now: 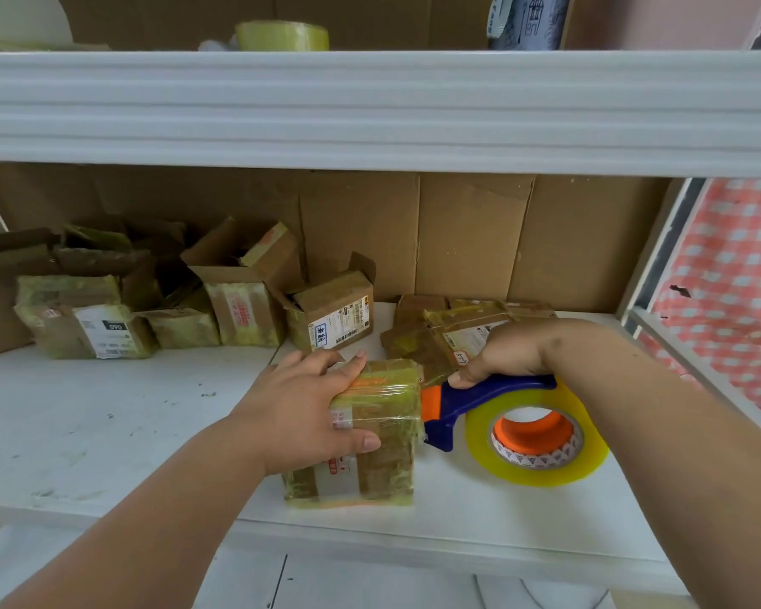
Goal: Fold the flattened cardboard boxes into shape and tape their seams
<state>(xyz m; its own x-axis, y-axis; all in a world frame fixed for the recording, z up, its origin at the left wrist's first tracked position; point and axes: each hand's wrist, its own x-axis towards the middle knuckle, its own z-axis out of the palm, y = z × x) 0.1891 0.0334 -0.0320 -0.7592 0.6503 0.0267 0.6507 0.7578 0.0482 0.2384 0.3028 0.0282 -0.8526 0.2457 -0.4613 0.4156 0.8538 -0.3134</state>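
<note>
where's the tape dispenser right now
In the head view, the tape dispenser is right of centre on the white shelf, gripped by the right hand, touching the taped box.

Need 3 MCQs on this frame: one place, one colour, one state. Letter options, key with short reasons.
1. Where is the tape dispenser relative to the held box?
A. to its right
B. on top of it
C. on the upper shelf

2. What colour is the dispenser's handle?
A. red
B. blue
C. green

3. What is the left hand doing?
A. hanging idle
B. holding scissors
C. gripping the box

Key: A, the dispenser sits against the box's right side; B, the handle under the right hand is blue with orange parts; C, fingers and thumb wrap the box.
</note>
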